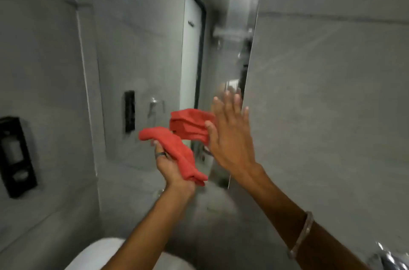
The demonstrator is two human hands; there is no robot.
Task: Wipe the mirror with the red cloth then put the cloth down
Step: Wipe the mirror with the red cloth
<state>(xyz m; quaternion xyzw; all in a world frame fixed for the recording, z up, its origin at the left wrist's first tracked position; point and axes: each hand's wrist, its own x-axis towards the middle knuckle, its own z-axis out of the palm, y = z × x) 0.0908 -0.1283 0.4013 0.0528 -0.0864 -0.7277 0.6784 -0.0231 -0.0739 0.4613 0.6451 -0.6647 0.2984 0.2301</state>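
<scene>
The mirror (155, 48) hangs on the grey wall ahead, and its right edge runs down the middle of the head view. My left hand (171, 170) grips the crumpled red cloth (177, 150) just in front of the lower part of the glass. The cloth's reflection shows in the mirror right above it. My right hand (231, 137) is flat with fingers spread at the mirror's right edge, beside the cloth, holding nothing. Whether the cloth touches the glass is unclear because of blur.
A black dispenser (15, 157) is fixed to the wall at the left. A white basin (104, 254) lies at the bottom edge below my arms. A chrome tap (386, 257) shows at the bottom right. Grey tiled wall (332, 92) fills the right side.
</scene>
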